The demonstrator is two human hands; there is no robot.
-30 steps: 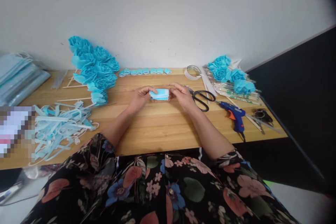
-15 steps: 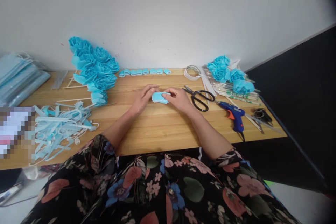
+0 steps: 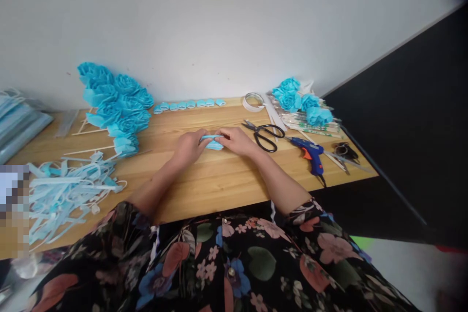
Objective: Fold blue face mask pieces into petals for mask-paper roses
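A small folded piece of light blue mask fabric [image 3: 212,142] lies low over the wooden table [image 3: 219,180], mostly hidden between my two hands. My left hand [image 3: 190,146] is curled with its fingertips pinching the left end of the piece. My right hand [image 3: 236,140] presses its closed fingers on the right end. Both hands rest on the tabletop at its middle.
Black scissors [image 3: 266,135] lie just right of my right hand, then a blue glue gun [image 3: 310,152] and blue fabric roses [image 3: 300,100] on packets. A tape roll [image 3: 254,101], a row of small blue rolls [image 3: 190,104], a rose cluster [image 3: 113,102] and cut strips [image 3: 69,187] lie left.
The blue piece went from being held up flat between both hands to being folded small and pressed down on the table. The camera view shifted to the right.
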